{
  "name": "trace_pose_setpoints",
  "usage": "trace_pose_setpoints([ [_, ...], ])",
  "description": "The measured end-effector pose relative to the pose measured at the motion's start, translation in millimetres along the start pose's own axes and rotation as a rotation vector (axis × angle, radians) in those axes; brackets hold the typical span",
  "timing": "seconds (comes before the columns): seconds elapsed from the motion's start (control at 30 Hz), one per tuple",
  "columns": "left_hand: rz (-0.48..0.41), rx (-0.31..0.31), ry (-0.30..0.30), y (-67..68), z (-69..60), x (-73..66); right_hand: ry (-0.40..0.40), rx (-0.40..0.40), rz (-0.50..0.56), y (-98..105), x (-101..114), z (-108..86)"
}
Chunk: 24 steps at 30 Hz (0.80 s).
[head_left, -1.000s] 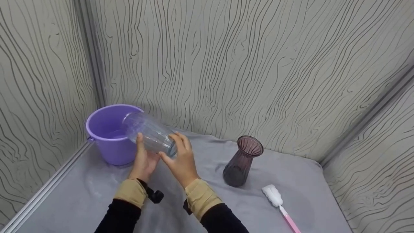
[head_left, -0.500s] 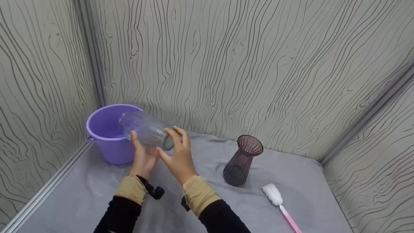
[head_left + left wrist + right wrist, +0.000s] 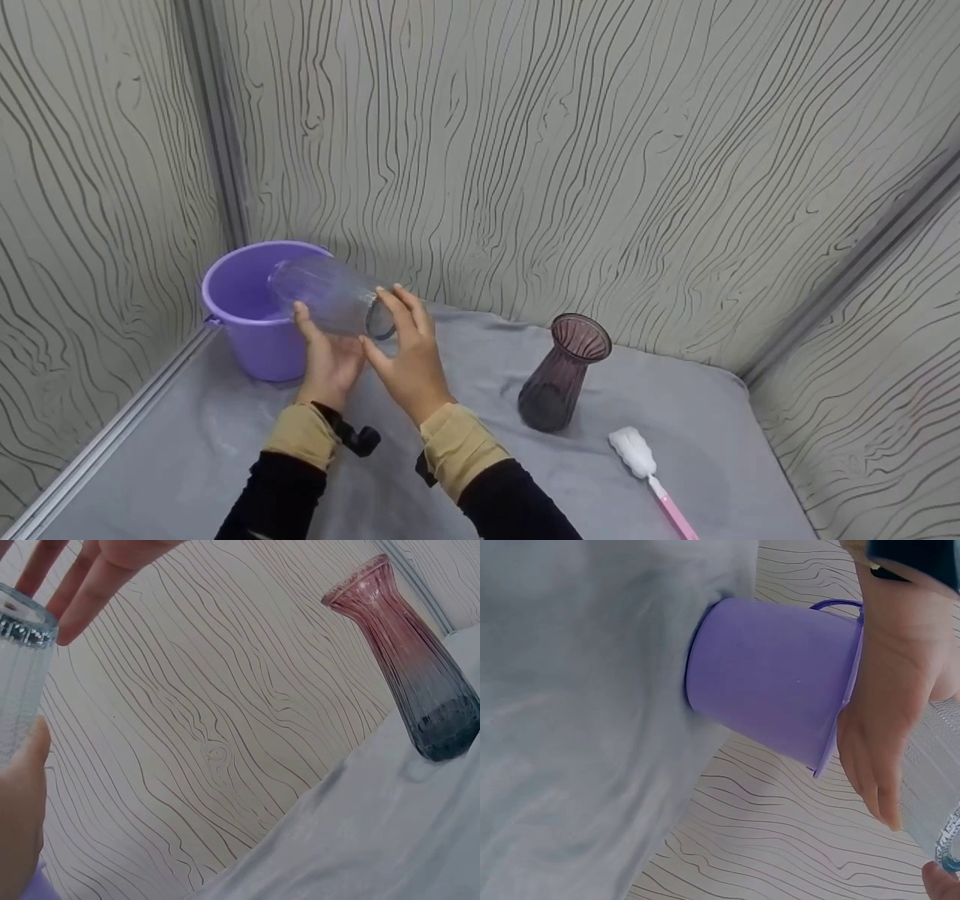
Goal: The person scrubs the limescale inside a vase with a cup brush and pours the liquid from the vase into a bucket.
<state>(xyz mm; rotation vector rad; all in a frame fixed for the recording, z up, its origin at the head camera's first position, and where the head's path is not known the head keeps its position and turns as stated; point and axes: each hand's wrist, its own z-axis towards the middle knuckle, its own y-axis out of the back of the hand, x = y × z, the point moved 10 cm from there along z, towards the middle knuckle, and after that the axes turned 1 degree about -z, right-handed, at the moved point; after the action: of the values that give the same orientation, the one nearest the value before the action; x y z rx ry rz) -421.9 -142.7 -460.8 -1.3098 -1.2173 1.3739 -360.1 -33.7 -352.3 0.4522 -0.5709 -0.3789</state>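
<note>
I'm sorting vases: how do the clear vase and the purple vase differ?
Colour: the clear vase is colourless; the purple vase is greyish lower down.
Shape: the purple vase narrows to a neck; the clear vase shows none.
Pose: the purple vase stands upright on the cloth; the clear vase is held tilted.
Both are see-through.

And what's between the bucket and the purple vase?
In the head view: the left hand, the right hand, part of the clear vase they hold, then bare gray cloth.
</note>
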Motion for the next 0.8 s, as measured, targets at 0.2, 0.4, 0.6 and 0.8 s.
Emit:
trace_pose_setpoints([
  [0.2,-0.095,0.039,-0.005,-7.3,-0.8,-4.8,0.027,0.046,-0.013,-3,12,5.9],
  [0.4,-0.14,0.084,-0.041,-12.1,-3.0,-15.5,0.121,0.101,-0.078,-10,29,13.8],
  [0.6,-0.342,0.123,0.0,-15.3,-7.7,-19.3,0.261,0.113,-0.202,-16,52,16.5],
  [0.8,-0.429,0.131,0.025,-14.3,-11.1,-23.2,0.304,0.145,-0.288,-24,64,18.7],
])
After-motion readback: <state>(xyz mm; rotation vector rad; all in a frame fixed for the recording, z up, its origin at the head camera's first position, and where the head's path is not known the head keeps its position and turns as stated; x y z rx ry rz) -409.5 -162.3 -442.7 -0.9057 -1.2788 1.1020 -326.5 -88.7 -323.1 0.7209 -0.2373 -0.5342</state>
